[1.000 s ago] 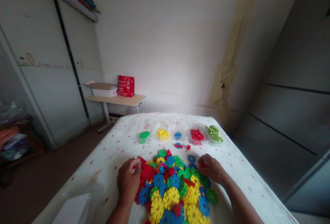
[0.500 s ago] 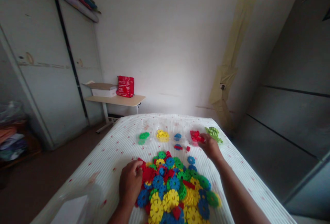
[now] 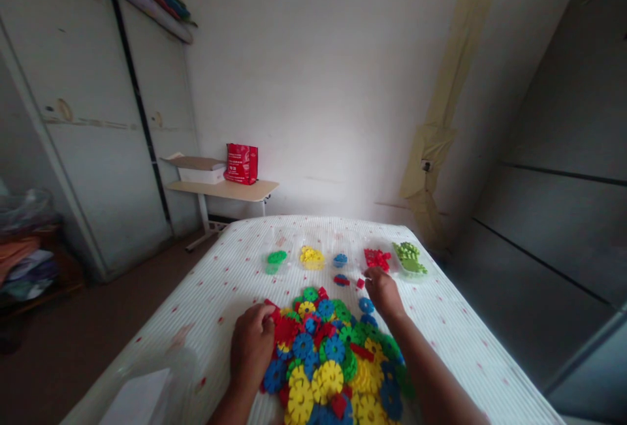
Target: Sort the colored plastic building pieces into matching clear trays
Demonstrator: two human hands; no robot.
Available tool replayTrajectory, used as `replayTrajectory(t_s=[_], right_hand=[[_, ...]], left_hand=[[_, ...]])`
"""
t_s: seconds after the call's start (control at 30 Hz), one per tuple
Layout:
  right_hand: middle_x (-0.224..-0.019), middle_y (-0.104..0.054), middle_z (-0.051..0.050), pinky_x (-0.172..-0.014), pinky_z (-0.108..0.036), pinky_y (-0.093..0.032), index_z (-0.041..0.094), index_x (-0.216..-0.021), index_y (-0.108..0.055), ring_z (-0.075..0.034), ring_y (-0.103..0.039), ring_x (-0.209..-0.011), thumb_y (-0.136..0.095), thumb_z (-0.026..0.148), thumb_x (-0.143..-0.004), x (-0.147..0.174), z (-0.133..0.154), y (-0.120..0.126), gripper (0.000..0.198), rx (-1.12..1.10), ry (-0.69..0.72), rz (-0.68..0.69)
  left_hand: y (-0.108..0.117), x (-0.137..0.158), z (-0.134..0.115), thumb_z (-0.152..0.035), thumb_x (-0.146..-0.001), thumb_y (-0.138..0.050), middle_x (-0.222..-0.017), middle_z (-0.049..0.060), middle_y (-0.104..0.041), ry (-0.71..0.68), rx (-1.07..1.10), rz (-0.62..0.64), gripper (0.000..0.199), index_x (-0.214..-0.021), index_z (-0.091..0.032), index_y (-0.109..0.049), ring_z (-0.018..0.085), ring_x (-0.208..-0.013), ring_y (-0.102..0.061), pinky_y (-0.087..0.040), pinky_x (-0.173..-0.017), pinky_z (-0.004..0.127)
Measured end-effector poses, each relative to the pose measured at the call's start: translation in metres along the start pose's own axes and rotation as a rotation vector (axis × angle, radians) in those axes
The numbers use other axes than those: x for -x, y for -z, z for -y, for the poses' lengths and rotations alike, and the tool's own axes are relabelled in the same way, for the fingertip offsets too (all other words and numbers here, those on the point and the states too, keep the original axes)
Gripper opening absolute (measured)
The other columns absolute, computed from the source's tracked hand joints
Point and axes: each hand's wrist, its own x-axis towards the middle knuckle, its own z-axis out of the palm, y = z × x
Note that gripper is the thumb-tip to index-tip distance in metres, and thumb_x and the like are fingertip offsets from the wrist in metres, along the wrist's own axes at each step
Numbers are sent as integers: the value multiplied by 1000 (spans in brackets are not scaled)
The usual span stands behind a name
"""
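Note:
A pile of flower-shaped snowflake discs (image 3: 334, 348) in blue, green, yellow and red lies in front of me. My left hand (image 3: 253, 341) is at the pile's left edge, its fingers closed on a red plastic piece (image 3: 272, 307) beside other red ones. My right hand (image 3: 383, 291) hovers past the pile's far side, fingers bent but apart, with nothing visible in it. Just left of its fingertips sits a small red piece (image 3: 360, 283). Behind it, red pieces (image 3: 377, 260) fill a clear tub. A blue disc with a red strip (image 3: 341, 280) lies farther left.
Along the table's far side stand clear tubs with green discs (image 3: 277, 257), yellow pieces (image 3: 311, 255), blue discs (image 3: 339, 259) and light green pieces (image 3: 410, 257). A white box (image 3: 140, 399) is at the near left. Beyond, a side table (image 3: 249, 191) bears a red bag (image 3: 241, 164).
My right hand has drawn back from the tub of red pieces, toward me and slightly left. The left hand stays at the red pieces on the pile's edge.

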Motion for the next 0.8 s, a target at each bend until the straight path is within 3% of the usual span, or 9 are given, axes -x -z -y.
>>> replayTrajectory(t_s=[0.4,0.57,0.67,0.8], right_hand=[[-119,-56,-6,-78,-22,-43,22,-115,-56,-15,-60,-94,-43,14,-79,13,5,-13,39,96,-3,122],[-121,-55,-6,-74,-23,-44,24,-121,-52,-15,-61,-91,-39,21,-85,12,7,-19,38,169,-2,175],[-111,-60,-7,-72,-22,-43,24,-112,-58,-15,-60,-92,-36,21,-87,9,10,-22,33,222,50,218],[-92,-63,-8,-63,-23,-40,19,-90,-63,-16,-61,-80,-36,19,-87,4,16,-22,27,262,55,243]], left_hand=[[-2,-1,2,-18,-76,-40,-94,7,-68,-6,22,22,26,-84,-18,-64,20,-92,-58,-43,-88,35],[0,0,0,-19,-75,-41,-93,6,-68,-3,15,-3,25,-83,-19,-65,20,-92,-59,-43,-87,34],[0,0,-1,-19,-75,-42,-92,5,-68,-2,5,-7,24,-82,-19,-65,19,-90,-59,-43,-87,33],[0,0,-1,-18,-75,-42,-94,6,-68,-11,-10,-13,24,-83,-20,-65,20,-93,-58,-43,-88,34]])
